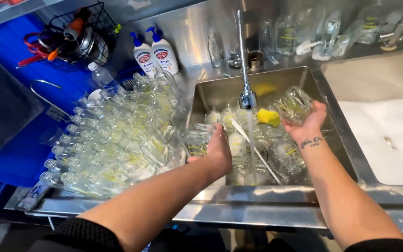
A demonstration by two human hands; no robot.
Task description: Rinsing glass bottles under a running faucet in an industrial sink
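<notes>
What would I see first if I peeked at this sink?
First, the big heap of clear glass bottles piled left of the steel sink. Next, water runs from the tap between both hands: the right hand lifts a clear bottle over the basin, the left hand holds another at its left edge.
</notes>
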